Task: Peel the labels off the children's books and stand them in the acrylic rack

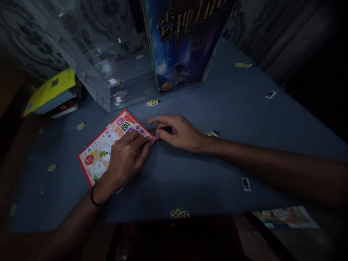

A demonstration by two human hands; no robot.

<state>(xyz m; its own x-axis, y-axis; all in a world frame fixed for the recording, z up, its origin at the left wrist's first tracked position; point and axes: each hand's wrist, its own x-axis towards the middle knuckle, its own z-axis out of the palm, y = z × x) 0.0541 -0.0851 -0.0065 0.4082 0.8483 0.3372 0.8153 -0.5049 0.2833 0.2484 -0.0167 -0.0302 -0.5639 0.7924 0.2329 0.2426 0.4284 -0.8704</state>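
Note:
A red-edged children's picture booklet (pixel 98 154), with colourful Chinese lettering and a partly coloured drawing, lies slanted on the table. My left hand (pixel 127 157) rests over its right part, fingers curled and thumb against the index finger near the right-hand corner. A black band circles that wrist. Just right of the same corner is my right hand (pixel 181 134), its index finger stretched out over the tabletop. Its thumb and another finger meet in a pinch beside a small pinkish-purple strip (pixel 153 140) at the corner. Whatever lies between those fingertips is too small to make out.
The blue-grey tabletop (pixel 206 181) has pineapple prints. Behind the booklet stand a clear plastic rack (pixel 99 88) and an upright dark blue book (pixel 185 47). A yellow-covered book (pixel 51 88) lies on a stack at left. Below the front edge, a colourful printed sheet (pixel 285 216) shows.

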